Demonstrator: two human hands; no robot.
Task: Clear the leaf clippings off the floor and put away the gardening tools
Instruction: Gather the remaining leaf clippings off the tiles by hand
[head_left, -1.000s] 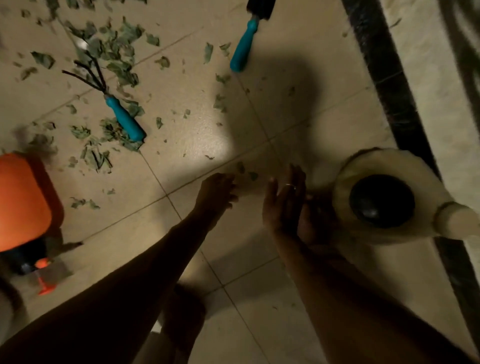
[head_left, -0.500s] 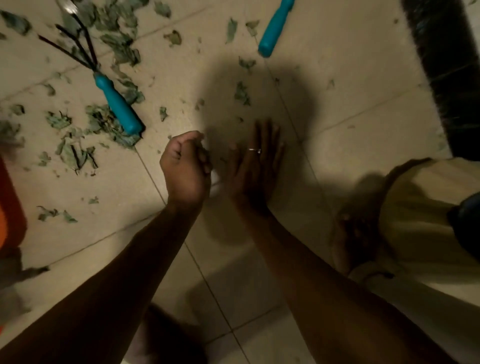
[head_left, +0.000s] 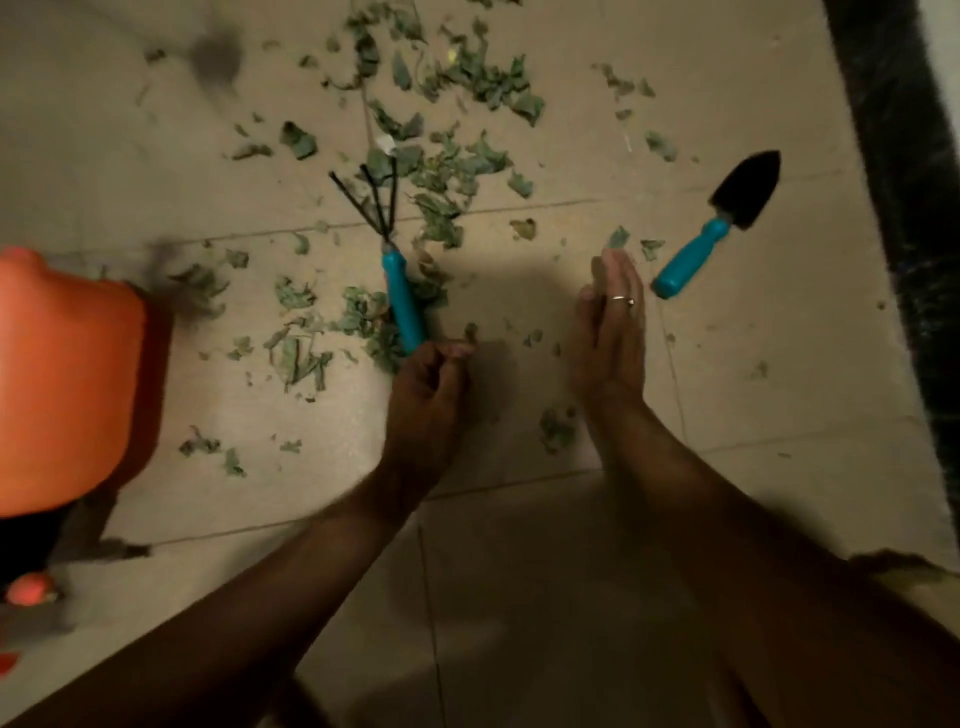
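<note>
Green leaf clippings (head_left: 457, 156) lie scattered over the beige tiled floor, thickest at the top middle. A hand rake (head_left: 402, 296) with a teal handle and black tines rests among them. A black trowel (head_left: 722, 228) with a teal handle lies to the right. My left hand (head_left: 431, 384) is curled closed right at the lower end of the rake handle; I cannot see anything inside it. My right hand (head_left: 610, 332), wearing a ring, stands on its edge with straight fingers between the two tools, just left of the trowel handle.
An orange container (head_left: 62, 389) stands at the left edge. A dark strip (head_left: 893, 208) runs down the right side of the floor. A single leaf piece (head_left: 558, 428) lies by my right wrist.
The view has shifted, so both tools now show whole and the cream pot is gone from sight. My left hand moved to the rake handle's end. My right hand turned from flat onto its edge.
</note>
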